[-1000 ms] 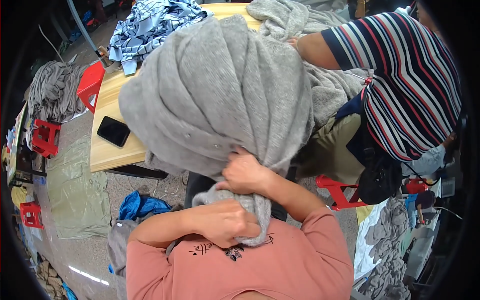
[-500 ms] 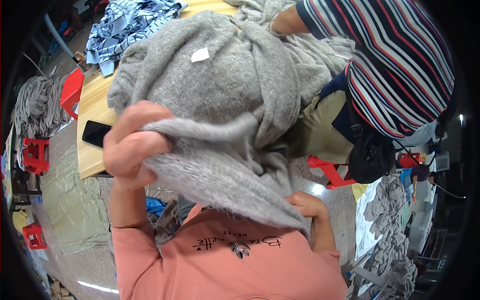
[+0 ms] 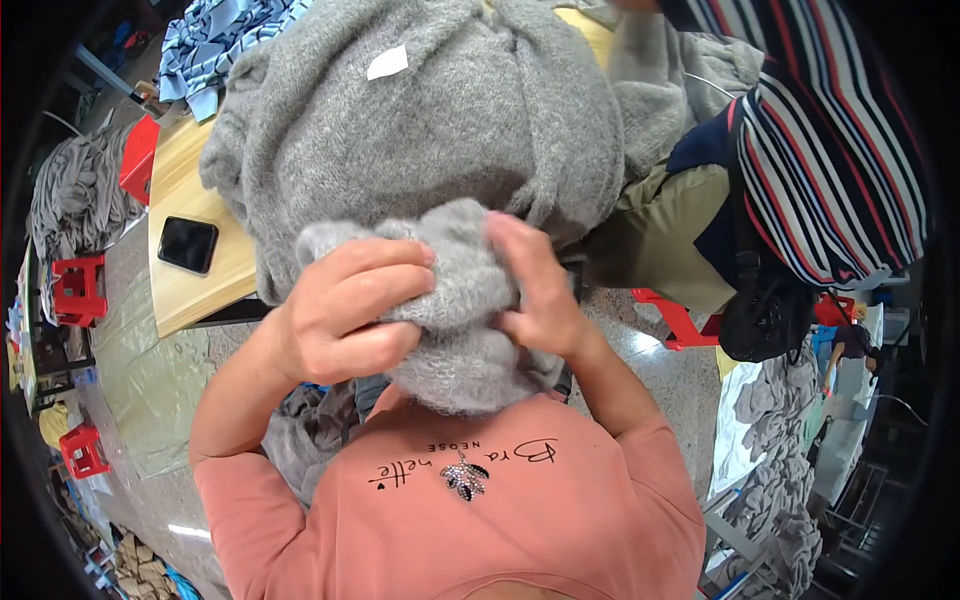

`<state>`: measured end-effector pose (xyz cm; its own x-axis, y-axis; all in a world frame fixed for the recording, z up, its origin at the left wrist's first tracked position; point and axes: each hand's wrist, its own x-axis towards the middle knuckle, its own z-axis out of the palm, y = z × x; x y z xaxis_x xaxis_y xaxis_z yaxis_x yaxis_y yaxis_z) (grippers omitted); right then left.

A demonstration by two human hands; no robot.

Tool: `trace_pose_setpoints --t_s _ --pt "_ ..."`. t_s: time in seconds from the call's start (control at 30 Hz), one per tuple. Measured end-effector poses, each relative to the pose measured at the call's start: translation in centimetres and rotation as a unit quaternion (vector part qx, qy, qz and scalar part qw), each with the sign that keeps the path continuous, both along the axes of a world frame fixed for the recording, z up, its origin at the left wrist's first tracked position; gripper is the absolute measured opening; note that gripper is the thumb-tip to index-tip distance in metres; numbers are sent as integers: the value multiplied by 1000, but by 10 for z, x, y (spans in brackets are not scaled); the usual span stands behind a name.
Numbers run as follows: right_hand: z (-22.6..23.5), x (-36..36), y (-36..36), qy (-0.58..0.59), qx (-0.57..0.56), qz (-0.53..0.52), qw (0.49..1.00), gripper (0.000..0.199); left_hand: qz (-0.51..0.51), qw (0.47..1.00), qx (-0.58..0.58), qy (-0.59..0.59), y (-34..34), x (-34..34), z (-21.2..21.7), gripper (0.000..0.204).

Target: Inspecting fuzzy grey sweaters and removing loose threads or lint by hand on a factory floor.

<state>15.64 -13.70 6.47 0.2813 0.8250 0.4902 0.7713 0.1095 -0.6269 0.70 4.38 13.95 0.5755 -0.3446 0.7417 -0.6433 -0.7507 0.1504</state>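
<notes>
A bunched grey fuzzy knit garment (image 3: 465,285) is between my two hands, close in front of my chest. My left hand (image 3: 350,310) has its fingers curled over the knit's left side. On the right side, my right hand (image 3: 540,290) grips the same knit, thumb below and fingers above, partly smeared by motion. Just beyond lies a large heap of grey knitwear (image 3: 430,130) on the table, with a small white tag (image 3: 388,63) on top.
A black phone (image 3: 187,245) lies on the wooden table's (image 3: 232,262) left corner. Blue patterned cloth (image 3: 225,50) sits at the far left. Close on the right is a co-worker in a striped shirt (image 3: 835,170). Red stools (image 3: 80,290) and grey garment piles (image 3: 80,190) stand around.
My hands have come together, gathering the knit that was stretched out between them. The co-worker's hand has moved away from the heap towards the upper right.
</notes>
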Motion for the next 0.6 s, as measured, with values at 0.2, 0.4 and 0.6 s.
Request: trace_pose_setpoints --t_s 0.2,0.4,0.6 --pt "-36 8 10 425 -50 -35 903 29 282 957 58 3 31 -41 -34 15" --pt "-49 59 -57 606 74 -132 781 24 490 867 19 -89 97 -119 -53 17" --pt "-93 53 -62 469 131 -310 816 34 162 932 -83 315 6 -74 -97 23"
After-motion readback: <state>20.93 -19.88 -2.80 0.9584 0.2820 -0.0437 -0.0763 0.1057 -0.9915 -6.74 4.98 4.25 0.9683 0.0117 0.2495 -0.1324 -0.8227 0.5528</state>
